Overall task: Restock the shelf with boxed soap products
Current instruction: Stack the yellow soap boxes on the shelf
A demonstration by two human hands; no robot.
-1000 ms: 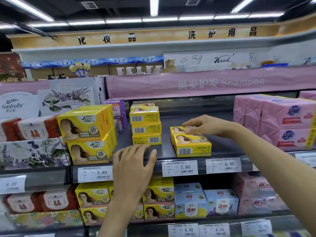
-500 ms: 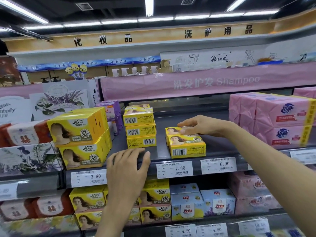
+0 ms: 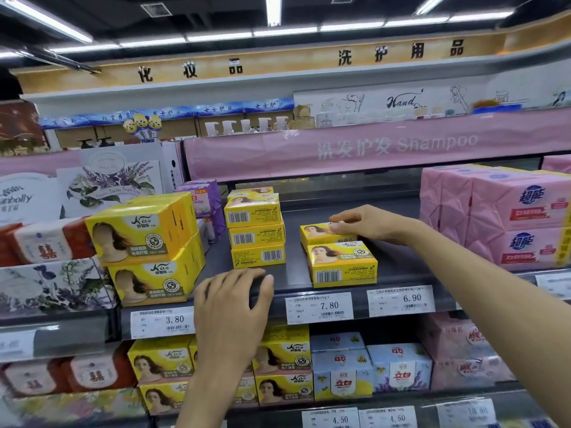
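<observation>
On the far left of the dark shelf [image 3: 296, 273], two big yellow soap boxes [image 3: 145, 233] sit one on top of the other, right at the front edge. Just under them is a white price tag [image 3: 163, 322] that says 3.80. Next comes the left hand [image 3: 231, 307]. It lies flat on the front lip of the shelf with its fingers spread and nearly straight, and it holds nothing. Behind its fingertips stands a stack of three small yellow soap boxes [image 3: 256, 236], with their bar codes facing out. To the right of the stack, a bit apart, two more small yellow boxes lie flat, one behind the other and touching. The front box [image 3: 343, 264] sits near the shelf edge, above the 7.80 tag [image 3: 319, 307]. The right hand [image 3: 364, 222] reaches in from the right, and its bent fingers grip the back box [image 3: 318, 233] from the top. Far right, big pink soap packs [image 3: 509, 217] are piled on the same shelf, well apart from the yellow boxes.
</observation>
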